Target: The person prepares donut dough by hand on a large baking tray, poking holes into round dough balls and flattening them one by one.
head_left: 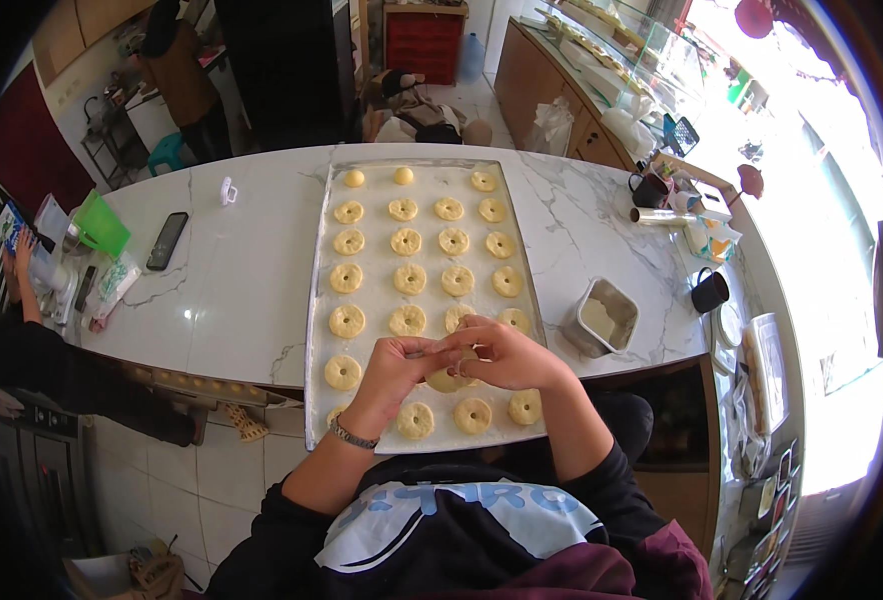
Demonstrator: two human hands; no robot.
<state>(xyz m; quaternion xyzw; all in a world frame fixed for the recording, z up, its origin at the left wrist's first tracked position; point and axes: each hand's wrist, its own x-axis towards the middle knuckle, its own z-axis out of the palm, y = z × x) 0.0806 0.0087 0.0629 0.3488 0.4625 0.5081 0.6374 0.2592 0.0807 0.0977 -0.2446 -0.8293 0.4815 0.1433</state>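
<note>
My left hand (399, 372) and my right hand (507, 355) meet over the near half of a large metal baking tray (314, 340). Between their curled fingers is a pale yellow dough ring (444, 382), partly hidden by them. Rows of flat dough rings with small center holes cover the tray, such as one dough ring (416, 420) just in front of my hands. At the far end sit two round dough balls without holes, a left dough ball (355, 178) and a right dough ball (403, 175).
Right of the tray stands a metal tin (602, 318) with flour inside; farther right is a dark mug (710, 290). A phone (168, 241) and a green container (102, 225) lie left on the marble counter (232, 290). Other people are at the left and beyond the counter.
</note>
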